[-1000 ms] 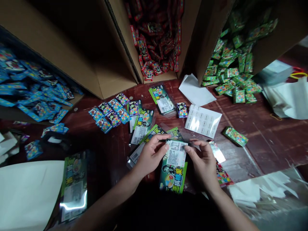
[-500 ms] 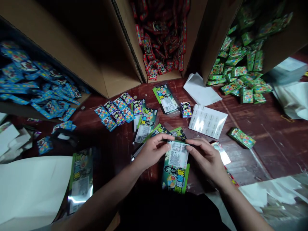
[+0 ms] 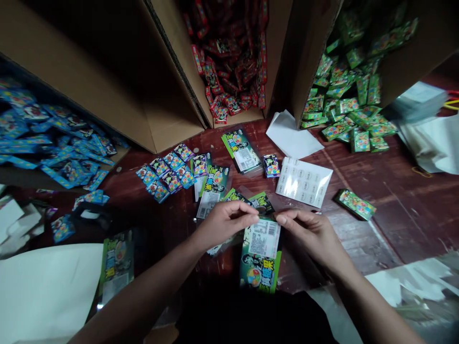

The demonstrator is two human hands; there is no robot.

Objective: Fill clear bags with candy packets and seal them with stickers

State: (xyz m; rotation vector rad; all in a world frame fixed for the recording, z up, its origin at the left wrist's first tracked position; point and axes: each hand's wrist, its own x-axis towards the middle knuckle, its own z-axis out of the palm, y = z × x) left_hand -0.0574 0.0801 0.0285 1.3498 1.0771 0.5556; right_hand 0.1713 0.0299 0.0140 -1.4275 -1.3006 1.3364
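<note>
Pinching the top edge of a flat, rectangular green-and-black printed packet with a white label (image 3: 261,260), a person's left hand (image 3: 229,222) and right hand (image 3: 313,234) meet over a dark red wooden table (image 3: 398,210), each grasping near one corner between thumb and fingertips. The packet lies in front of the person's dark clothing (image 3: 258,317), label toward the hands; whether its lower end touches the table cannot be told. Just beyond the hands, similar green packets in clear plastic sleeves (image 3: 214,180) overlap, near a cluster of small blue and purple cartons (image 3: 171,173). A glossy white sheet of round stickers (image 3: 304,180) lies beyond the right hand, with an oblong green carton (image 3: 355,204) farther right. Behind, a brown cardboard box (image 3: 238,116) holds small red cartons (image 3: 233,102).
</note>
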